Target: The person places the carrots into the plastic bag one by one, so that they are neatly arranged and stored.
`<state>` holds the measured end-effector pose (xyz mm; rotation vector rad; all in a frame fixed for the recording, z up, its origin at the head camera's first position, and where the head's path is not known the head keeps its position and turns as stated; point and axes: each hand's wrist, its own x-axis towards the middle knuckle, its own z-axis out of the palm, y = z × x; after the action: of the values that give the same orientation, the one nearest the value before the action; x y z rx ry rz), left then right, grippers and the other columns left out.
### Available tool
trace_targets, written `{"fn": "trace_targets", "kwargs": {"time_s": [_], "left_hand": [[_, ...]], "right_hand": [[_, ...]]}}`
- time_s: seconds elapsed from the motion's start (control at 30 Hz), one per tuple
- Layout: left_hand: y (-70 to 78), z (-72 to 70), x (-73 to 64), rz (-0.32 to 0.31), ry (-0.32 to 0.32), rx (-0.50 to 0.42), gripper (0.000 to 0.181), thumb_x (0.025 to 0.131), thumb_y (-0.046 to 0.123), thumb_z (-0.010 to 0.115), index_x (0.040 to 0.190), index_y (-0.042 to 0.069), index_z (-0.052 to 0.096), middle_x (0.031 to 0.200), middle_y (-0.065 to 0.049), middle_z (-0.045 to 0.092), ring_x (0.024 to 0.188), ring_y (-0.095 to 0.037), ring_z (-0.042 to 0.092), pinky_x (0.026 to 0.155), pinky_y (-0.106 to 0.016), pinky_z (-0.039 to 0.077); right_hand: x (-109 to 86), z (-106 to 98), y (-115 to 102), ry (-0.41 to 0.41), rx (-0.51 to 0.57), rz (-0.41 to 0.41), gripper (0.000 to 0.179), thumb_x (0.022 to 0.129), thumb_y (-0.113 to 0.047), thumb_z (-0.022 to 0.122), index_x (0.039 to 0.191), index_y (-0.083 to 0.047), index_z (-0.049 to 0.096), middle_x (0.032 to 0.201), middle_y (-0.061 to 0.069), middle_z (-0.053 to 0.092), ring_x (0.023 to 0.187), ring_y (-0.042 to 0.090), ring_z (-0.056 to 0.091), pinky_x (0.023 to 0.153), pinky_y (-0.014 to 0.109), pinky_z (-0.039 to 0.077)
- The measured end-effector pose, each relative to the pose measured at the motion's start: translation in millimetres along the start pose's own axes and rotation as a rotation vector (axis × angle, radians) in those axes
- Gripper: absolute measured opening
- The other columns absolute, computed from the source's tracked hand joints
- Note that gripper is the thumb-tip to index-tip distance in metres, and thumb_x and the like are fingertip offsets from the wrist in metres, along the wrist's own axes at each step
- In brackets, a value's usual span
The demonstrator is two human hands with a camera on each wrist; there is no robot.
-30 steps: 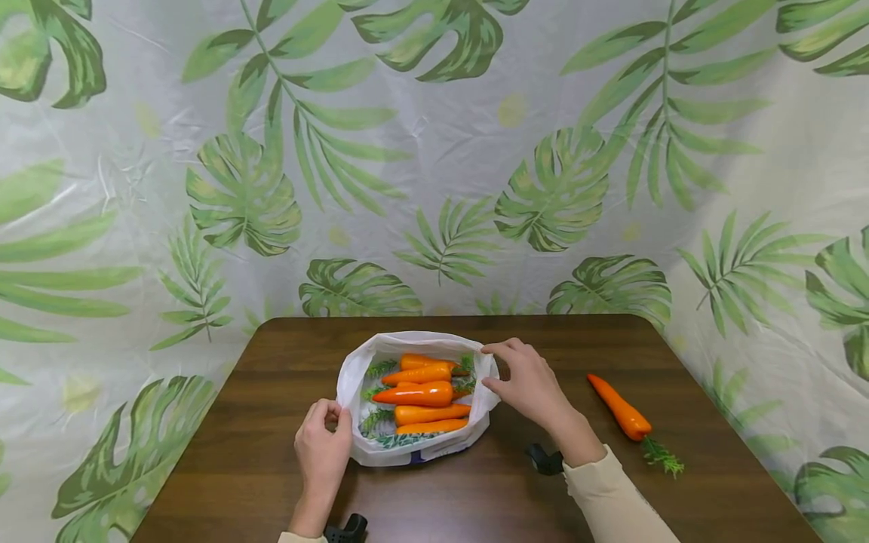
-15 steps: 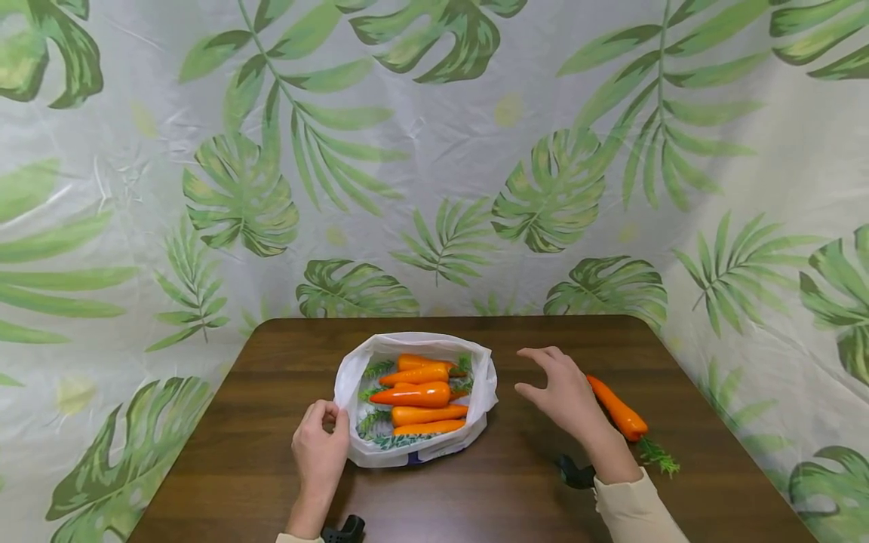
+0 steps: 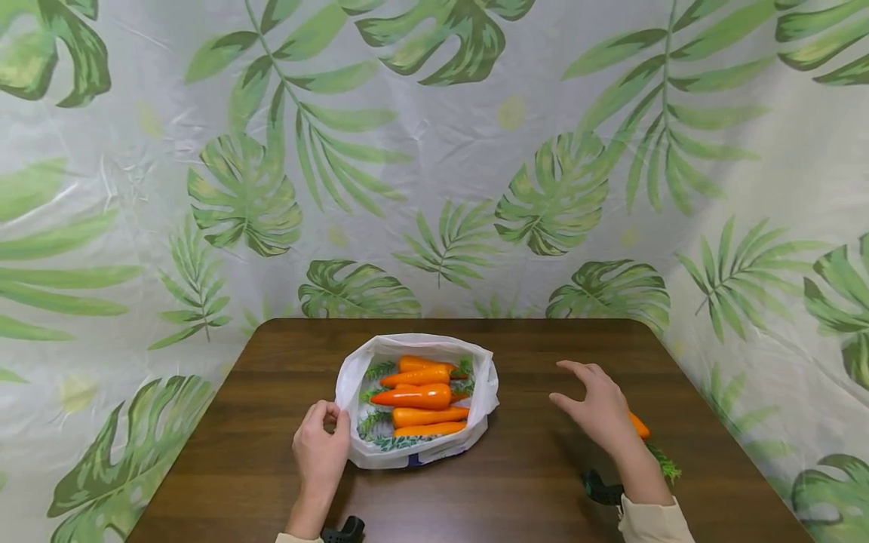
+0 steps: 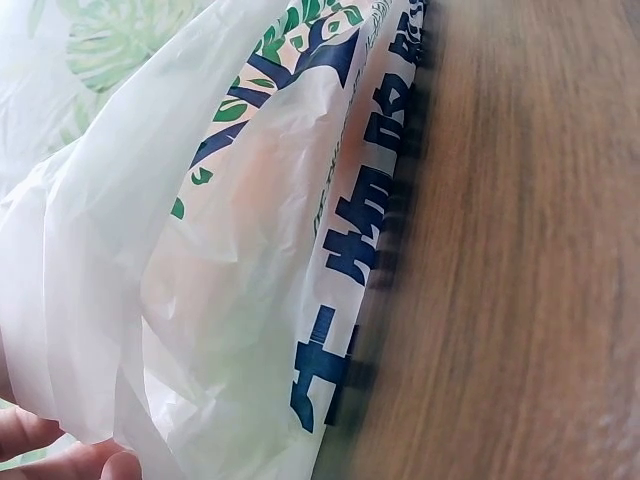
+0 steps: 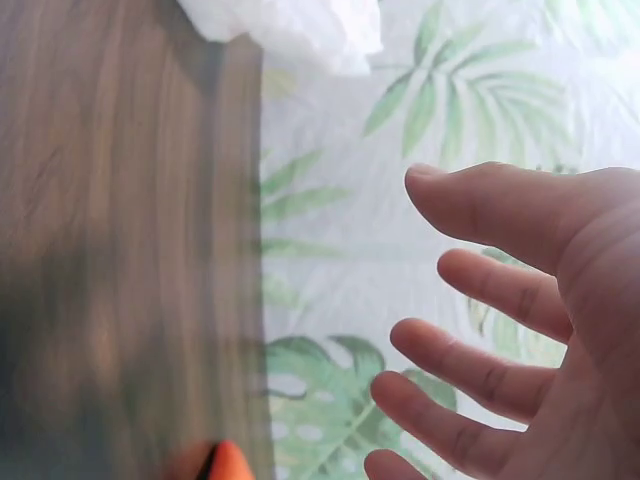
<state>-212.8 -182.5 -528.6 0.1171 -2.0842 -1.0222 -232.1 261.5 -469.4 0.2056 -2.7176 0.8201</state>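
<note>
A white plastic bag (image 3: 486,392) stands with its mouth spread wide on the table, several orange carrots (image 3: 414,396) with green tops lying inside. My left hand (image 3: 320,445) pinches the bag's left rim between thumb and fingers; the left wrist view shows fingertips (image 4: 85,462) at the plastic, beside dark blue lettering and a tree print. To the right of the bag, my right hand (image 3: 597,411) hovers with fingers spread and nothing in it. A single carrot (image 3: 638,426) lies partly hidden behind that hand; its orange tip (image 5: 230,462) shows low in the right wrist view.
The brown wooden table (image 3: 475,498) reaches back to a leaf-patterned curtain (image 3: 434,173). A dark wrist device sits on each wrist, the left one (image 3: 345,529) near the table's front.
My right hand has let go of the bag's right rim and moved right, now covering part of the lone carrot. My left hand stays on the bag's left rim.
</note>
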Motion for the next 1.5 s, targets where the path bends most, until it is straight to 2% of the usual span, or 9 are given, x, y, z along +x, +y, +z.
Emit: {"fn": "trace_targets", "kwargs": {"time_s": [0.27,0.53,0.9,1.13,1.27,1.5], "left_hand": [[0.8,-0.2,-1.2,-0.028,-0.015,0.001,0.019,0.083,0.007,0.075,0.075,0.015,0.060,0.074,0.004,0.059,0.068,-0.018,0.063,0.065,-0.041,0.046],[0.6,-0.7,-0.6,-0.029,-0.014,-0.006,0.018,0.084,0.006,0.074,0.076,0.014,0.060,0.074,0.003,0.059,0.069,-0.018,0.062,0.064,-0.041,0.046],[0.6,2.7,-2.2,-0.027,-0.015,-0.008,0.019,0.083,0.006,0.075,0.076,0.015,0.060,0.074,0.004,0.060,0.070,-0.017,0.063,0.065,-0.041,0.046],[0.9,2.9,-1.9,-0.015,-0.002,-0.007,0.020,0.082,0.005,0.075,0.074,0.015,0.059,0.073,0.004,0.059,0.069,-0.017,0.063,0.065,-0.040,0.046],[0.3,2.4,-1.0,-0.006,0.005,-0.002,0.020,0.082,0.005,0.074,0.074,0.015,0.059,0.073,0.005,0.059,0.068,-0.017,0.063,0.064,-0.041,0.046],[-0.6,0.3,0.0,-0.007,0.009,0.002,0.021,0.081,0.005,0.075,0.074,0.015,0.059,0.073,0.004,0.059,0.068,-0.016,0.063,0.065,-0.041,0.047]], "right_hand": [[-8.3,-3,21,0.002,-0.034,0.039,0.061,0.088,-0.036,0.077,0.141,-0.014,0.055,0.132,0.019,0.054,0.116,0.045,0.053,0.087,0.063,0.042],[-17.2,-8,37,-0.001,-0.058,0.097,0.062,0.089,-0.040,0.075,0.141,-0.013,0.055,0.134,0.025,0.051,0.118,0.051,0.049,0.089,0.068,0.039],[-29.8,-19,57,-0.003,-0.087,0.160,0.065,0.089,-0.045,0.073,0.140,-0.009,0.054,0.129,0.030,0.054,0.108,0.051,0.053,0.081,0.064,0.043],[-34.4,-18,68,0.042,-0.132,0.184,0.054,0.090,-0.032,0.074,0.135,-0.006,0.057,0.116,0.030,0.059,0.094,0.046,0.058,0.069,0.057,0.045],[-35.1,-17,72,0.058,-0.130,0.214,0.050,0.093,-0.027,0.070,0.136,-0.005,0.056,0.116,0.030,0.060,0.095,0.048,0.058,0.069,0.058,0.046],[-32.8,-16,81,0.015,-0.126,0.290,0.047,0.094,-0.019,0.066,0.137,-0.003,0.054,0.121,0.028,0.062,0.097,0.049,0.059,0.069,0.057,0.047]]}}
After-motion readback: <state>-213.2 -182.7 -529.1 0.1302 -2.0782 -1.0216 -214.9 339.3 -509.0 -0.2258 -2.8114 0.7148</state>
